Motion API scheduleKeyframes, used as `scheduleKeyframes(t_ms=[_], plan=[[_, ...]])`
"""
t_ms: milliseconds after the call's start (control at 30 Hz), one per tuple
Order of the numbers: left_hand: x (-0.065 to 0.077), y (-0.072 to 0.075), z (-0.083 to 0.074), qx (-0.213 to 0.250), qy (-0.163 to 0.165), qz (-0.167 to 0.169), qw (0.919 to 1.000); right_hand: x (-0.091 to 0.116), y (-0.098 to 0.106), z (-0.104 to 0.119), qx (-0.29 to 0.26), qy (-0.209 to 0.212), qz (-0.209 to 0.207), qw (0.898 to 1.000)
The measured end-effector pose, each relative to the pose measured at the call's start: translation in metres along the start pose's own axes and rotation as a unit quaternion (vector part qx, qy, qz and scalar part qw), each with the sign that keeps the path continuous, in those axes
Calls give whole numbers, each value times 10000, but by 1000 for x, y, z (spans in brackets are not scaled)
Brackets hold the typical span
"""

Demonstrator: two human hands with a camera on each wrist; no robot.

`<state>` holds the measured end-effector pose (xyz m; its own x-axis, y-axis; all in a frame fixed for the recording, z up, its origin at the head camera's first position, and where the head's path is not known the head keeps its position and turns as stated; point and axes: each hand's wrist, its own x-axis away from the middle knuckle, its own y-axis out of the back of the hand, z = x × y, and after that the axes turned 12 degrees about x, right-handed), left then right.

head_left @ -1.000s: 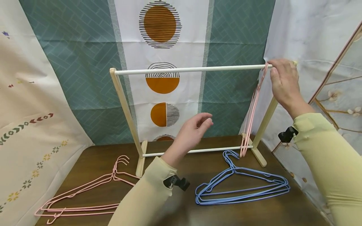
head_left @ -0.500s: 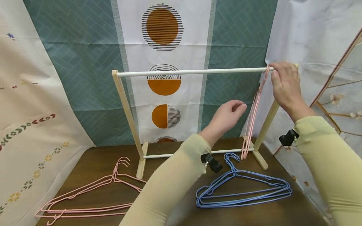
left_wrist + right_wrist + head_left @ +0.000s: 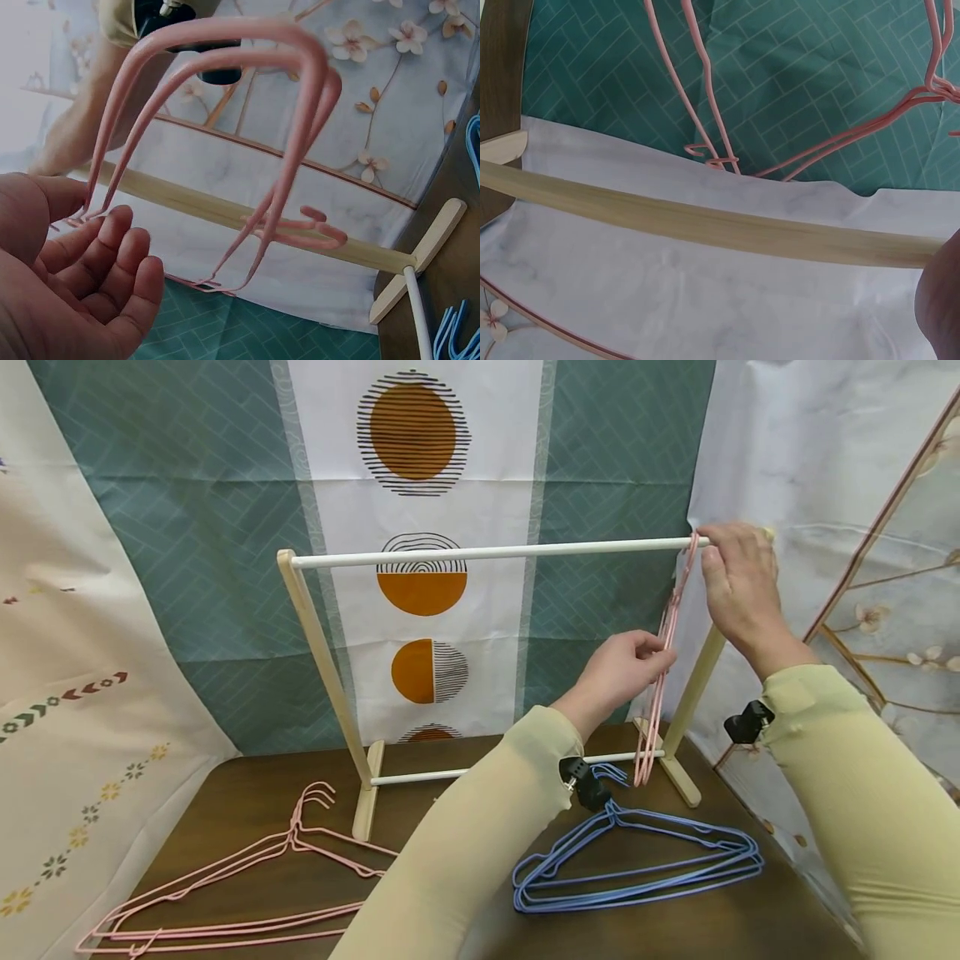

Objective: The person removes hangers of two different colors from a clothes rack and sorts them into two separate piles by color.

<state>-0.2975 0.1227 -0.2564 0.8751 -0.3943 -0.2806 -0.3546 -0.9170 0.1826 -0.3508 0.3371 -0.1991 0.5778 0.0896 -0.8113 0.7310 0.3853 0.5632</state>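
Note:
Two pink wire hangers (image 3: pixel 306 112) hang by their hooks from the right end of the white top rail (image 3: pixel 495 552) of a small wooden clothes rack. My left hand (image 3: pixel 618 668) reaches the side of these hangers partway down. In the left wrist view its thumb and curled index finger pinch the wires. The right hand (image 3: pixel 742 589) holds the rack's upper right corner, its fingers draped over the rail end beside the hooks. Only a small part of that hand shows in the right wrist view, at the wooden upright (image 3: pixel 705 225).
Several pink hangers (image 3: pixel 292 837) lie on the brown table at left, partly behind my left sleeve. A stack of blue hangers (image 3: pixel 611 814) lies at front right, its hooks near the rack's lower rail (image 3: pixel 420 777). Patterned cloths surround the table.
My left hand has moved right and reached the hanging pink hangers, closing on their wires. The right hand stays on the rack's corner.

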Motion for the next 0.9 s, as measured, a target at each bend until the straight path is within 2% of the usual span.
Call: scheduleKeyframes(t_ms=[233, 400, 533, 733, 900], plan=[[-2, 0, -4, -580, 124, -230, 9980, -1, 0, 2, 4, -76, 44, 10000], [0, 8, -9, -891, -27, -492, 9948, -1, 0, 1, -18, -96, 60, 9999], [3, 16, -12, -916, -251, -583, 9938, -1, 0, 0, -5, -112, 77, 9999], [8, 27, -18, -691, -467, -638, 9945, 0, -1, -2, 11, -97, 72, 9999], [17, 41, -20, -574, -622, -656, 9942, -2, -1, -1, 18, -88, 67, 9999]])
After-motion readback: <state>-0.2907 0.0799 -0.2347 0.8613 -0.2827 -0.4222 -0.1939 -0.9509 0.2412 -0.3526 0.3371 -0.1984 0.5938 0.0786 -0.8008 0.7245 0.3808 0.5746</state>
